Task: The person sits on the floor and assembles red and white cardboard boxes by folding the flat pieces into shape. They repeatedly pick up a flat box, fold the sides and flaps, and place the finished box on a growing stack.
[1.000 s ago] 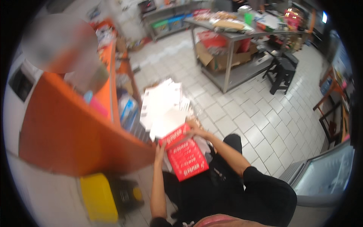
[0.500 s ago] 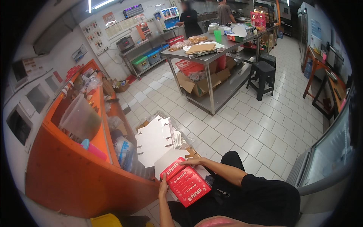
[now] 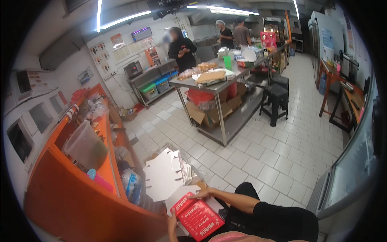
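A red printed cardboard food box [image 3: 199,220], partly folded, rests on my lap with a white flap at its far end. My left hand [image 3: 172,222] grips its left edge, thumb on the red face. At the upper right edge, my right hand [image 3: 202,194] holds the box between thumb and fingers, some of them hidden. Just beyond lies a stack of flat white box blanks [image 3: 164,173] with notched edges, heaped over plastic and more cardboard.
An orange counter [image 3: 60,193] with a clear plastic tub [image 3: 85,145] stands at my left. Ahead is a steel table [image 3: 219,86] bearing cardboard and bagged food. Black stools [image 3: 275,103] stand beside it. Several people are at the back. A glass-fronted cabinet [image 3: 350,177] is at right.
The view has tilted upward, so the box and my hands sit lower in it. Both hands keep their hold. A person in a light cap now shows at the back.
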`<state>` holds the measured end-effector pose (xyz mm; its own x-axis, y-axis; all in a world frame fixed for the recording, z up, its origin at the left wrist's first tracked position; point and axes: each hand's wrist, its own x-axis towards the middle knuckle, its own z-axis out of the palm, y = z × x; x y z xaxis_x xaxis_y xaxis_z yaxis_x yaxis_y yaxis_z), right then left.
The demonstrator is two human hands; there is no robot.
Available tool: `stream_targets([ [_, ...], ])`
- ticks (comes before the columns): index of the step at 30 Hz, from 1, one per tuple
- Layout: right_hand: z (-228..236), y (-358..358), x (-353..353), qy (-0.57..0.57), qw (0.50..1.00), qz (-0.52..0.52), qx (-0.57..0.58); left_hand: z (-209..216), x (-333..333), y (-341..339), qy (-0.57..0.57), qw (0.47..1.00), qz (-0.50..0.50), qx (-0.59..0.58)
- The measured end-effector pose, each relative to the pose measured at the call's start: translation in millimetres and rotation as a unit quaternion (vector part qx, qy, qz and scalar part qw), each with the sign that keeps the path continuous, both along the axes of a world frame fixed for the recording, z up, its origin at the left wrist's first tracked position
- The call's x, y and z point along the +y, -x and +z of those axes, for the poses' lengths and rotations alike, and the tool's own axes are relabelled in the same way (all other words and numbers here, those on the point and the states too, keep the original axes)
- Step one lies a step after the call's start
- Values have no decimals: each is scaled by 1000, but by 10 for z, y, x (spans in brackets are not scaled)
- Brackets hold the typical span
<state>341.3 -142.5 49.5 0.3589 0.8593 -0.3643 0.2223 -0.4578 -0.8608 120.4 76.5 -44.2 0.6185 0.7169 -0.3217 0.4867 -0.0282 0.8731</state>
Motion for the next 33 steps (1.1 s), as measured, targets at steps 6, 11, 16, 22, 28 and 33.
stream_targets([
  [6,-397,-155,-41,149,982,17,118,198,-157,-51,-13,987,-68,142],
  [11,-445,-169,175,153,983,63,81,175,46,74,130,984,-76,97],
  [16,-200,-100,43,116,990,62,55,62,113,226,250,963,-92,50],
  [22,-378,-173,-71,117,990,60,59,463,-72,280,242,965,-93,28],
  [28,-534,-230,-127,76,991,95,-49,566,-111,340,271,955,-117,-43],
  [33,-626,-317,-213,38,989,96,110,281,57,474,360,917,-142,-96],
])
